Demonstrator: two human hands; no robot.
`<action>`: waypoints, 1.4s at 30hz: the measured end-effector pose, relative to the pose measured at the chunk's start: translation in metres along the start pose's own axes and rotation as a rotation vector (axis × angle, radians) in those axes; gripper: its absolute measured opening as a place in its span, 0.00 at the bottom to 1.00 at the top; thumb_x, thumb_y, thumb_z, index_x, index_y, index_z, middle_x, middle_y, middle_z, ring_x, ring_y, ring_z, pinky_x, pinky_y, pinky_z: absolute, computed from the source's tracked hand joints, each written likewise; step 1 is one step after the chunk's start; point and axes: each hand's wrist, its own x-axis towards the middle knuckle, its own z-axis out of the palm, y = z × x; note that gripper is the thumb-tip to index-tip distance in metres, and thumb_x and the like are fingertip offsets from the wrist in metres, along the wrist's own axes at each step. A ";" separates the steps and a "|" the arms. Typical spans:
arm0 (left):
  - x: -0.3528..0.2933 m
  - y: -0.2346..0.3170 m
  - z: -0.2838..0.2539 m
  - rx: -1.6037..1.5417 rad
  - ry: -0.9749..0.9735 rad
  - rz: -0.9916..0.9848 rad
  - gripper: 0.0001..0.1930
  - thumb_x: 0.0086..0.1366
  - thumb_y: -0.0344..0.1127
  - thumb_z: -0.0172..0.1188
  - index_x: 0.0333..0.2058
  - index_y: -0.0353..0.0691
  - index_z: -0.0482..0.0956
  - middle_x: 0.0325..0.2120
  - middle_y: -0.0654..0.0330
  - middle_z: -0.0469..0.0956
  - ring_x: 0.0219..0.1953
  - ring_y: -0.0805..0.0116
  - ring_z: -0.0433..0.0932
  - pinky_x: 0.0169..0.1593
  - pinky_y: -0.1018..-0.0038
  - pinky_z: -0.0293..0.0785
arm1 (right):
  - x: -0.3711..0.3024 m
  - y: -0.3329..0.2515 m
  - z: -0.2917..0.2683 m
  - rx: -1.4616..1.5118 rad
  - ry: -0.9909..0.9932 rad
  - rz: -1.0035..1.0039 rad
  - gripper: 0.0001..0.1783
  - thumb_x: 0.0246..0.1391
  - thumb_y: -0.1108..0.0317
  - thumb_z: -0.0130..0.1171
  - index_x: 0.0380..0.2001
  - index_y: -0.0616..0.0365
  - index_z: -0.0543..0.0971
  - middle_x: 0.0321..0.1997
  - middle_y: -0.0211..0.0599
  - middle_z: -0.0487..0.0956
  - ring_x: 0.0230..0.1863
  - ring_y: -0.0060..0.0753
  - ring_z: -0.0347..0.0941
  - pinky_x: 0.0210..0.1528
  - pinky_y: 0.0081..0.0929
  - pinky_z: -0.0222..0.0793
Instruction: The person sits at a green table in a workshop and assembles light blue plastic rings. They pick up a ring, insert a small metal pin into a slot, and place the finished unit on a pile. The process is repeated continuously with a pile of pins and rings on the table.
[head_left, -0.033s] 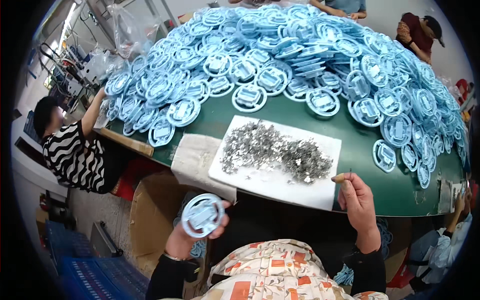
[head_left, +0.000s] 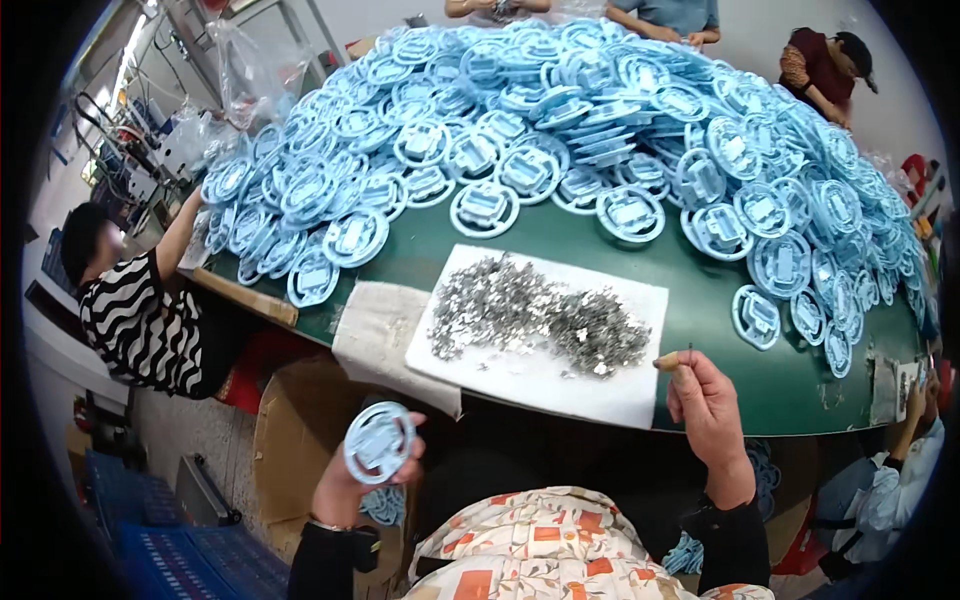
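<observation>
In my left hand (head_left: 345, 480) is a round, light-blue plastic part (head_left: 378, 445), a ring with a rectangular centre, held tilted below the table's near edge. My fingers wrap its right side. My right hand (head_left: 708, 410) is closed in a pinch by the right edge of a white board (head_left: 500, 388). A short tan piece (head_left: 668, 362) and a thin dark tip show at its fingertips; what exactly they are I cannot make out. Small silvery metal pieces (head_left: 490, 305) lie heaped on the board.
A large pile of similar blue parts (head_left: 485, 205) covers the far side of the green table (head_left: 690, 300). Beside the board lies a pale cloth (head_left: 378, 325). A cardboard box (head_left: 290, 430) stands below at left. Other people work around the table, one in a striped top (head_left: 150, 320).
My left hand has shifted a little left and down, and the blue part has turned more edge-on. My right hand keeps its pinch by the board. The whole view has moved slightly.
</observation>
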 end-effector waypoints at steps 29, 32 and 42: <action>0.058 -0.002 0.137 0.912 0.141 0.117 0.15 0.73 0.34 0.56 0.52 0.30 0.79 0.37 0.55 0.84 0.39 0.71 0.83 0.45 0.74 0.80 | 0.111 -0.053 -0.038 -0.022 -0.099 0.172 0.08 0.65 0.67 0.60 0.41 0.61 0.81 0.31 0.24 0.79 0.25 0.12 0.68 0.26 0.14 0.61; 0.099 -0.014 0.159 0.820 -0.005 0.253 0.21 0.76 0.33 0.51 0.62 0.30 0.69 0.50 0.52 0.79 0.51 0.67 0.79 0.54 0.69 0.78 | 0.079 -0.056 -0.033 0.037 -0.165 0.248 0.11 0.65 0.64 0.61 0.43 0.61 0.81 0.34 0.26 0.82 0.25 0.12 0.68 0.26 0.14 0.61; 0.152 -0.048 0.181 0.536 -0.025 0.102 0.19 0.78 0.38 0.49 0.60 0.34 0.69 0.48 0.63 0.78 0.47 0.81 0.76 0.51 0.80 0.75 | 0.018 -0.040 -0.006 0.164 -0.288 0.361 0.12 0.67 0.64 0.60 0.45 0.62 0.80 0.34 0.27 0.82 0.25 0.12 0.69 0.26 0.13 0.62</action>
